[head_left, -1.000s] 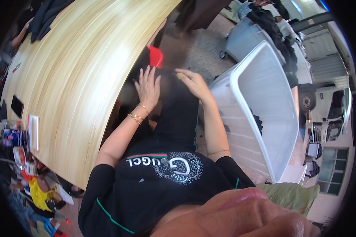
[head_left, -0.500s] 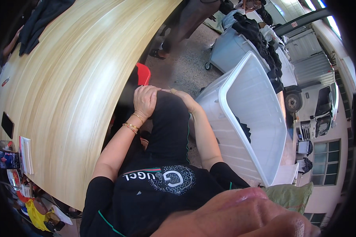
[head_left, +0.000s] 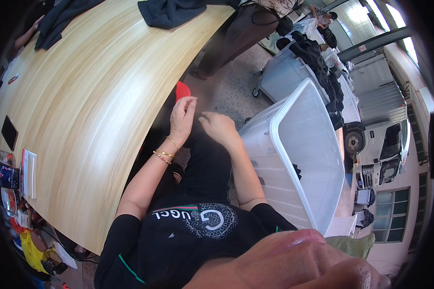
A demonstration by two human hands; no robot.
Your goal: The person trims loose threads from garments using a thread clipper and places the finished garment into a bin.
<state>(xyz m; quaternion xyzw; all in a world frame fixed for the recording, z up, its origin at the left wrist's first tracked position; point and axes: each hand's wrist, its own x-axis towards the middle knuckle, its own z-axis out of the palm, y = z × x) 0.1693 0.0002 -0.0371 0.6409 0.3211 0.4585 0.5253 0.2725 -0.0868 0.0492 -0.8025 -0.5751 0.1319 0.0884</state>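
Left hand and right hand have come up off the dark trouser leg and drawn apart vs. ½ s ago; also new, a dark cloth over the far end of the table. On my feed L hand's narrow, fingers together, tips bent to the R; R hand's back is up, fingers curled under. Can't tell if either grips anything, tips partly hid. Slim gap btwn them, trouser leg right below both. Red rounded piece just beyond L fingertips, by the table edge.

That edge runs diagonally close along L forearm; tabletop spreads wide to my L, w/ phone & stacked papers near its outer rim. R side's tight: white bin stands just beside R forearm, rim slanting away. Open floor ahead btwn table & bins; co-worker's leg at its far side, 2nd bin w/ dark clothes off R.
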